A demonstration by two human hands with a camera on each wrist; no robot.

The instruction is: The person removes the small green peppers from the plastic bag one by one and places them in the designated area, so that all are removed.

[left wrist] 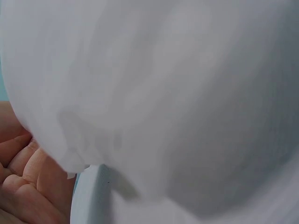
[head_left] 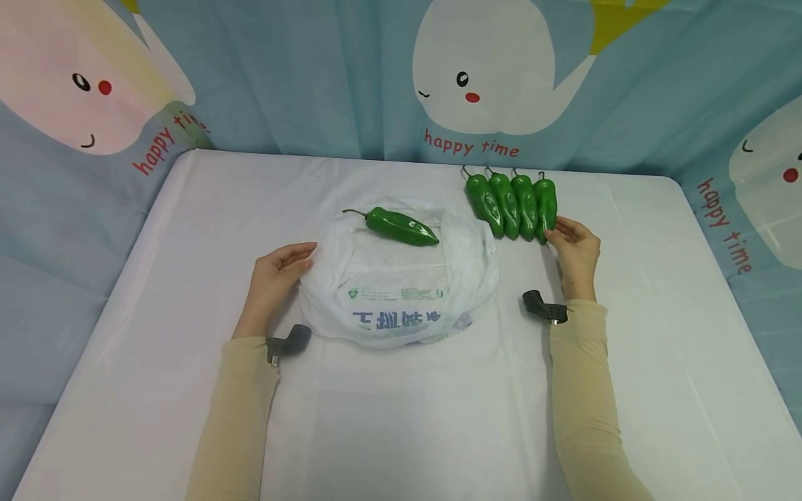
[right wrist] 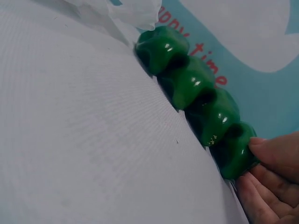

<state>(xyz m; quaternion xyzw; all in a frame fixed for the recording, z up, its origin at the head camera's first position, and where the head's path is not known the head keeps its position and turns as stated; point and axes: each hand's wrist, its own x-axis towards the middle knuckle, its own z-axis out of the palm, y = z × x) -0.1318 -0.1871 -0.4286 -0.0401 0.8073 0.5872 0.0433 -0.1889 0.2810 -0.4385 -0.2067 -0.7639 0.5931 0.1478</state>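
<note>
In the head view a white translucent plastic bag (head_left: 401, 334) with green and blue print lies spread on the table. One long green pepper (head_left: 401, 227) with a thin stem rests at the bag's upper opening. My left hand (head_left: 276, 278) holds the bag's left edge; in the left wrist view the white plastic (left wrist: 140, 93) hides most of the fingers. Right of the bag, several green peppers (head_left: 507, 202) lie side by side, stems pointing away. My right hand (head_left: 576, 254) pinches the rightmost pepper (head_left: 546, 198) near its tip, with the thumb on top in the right wrist view.
A white cloth (head_left: 401, 431) covers the table. Behind it hangs a blue curtain (head_left: 313, 83) with whale prints and red lettering. Each wrist carries a small black camera mount, such as the right one (head_left: 544, 307).
</note>
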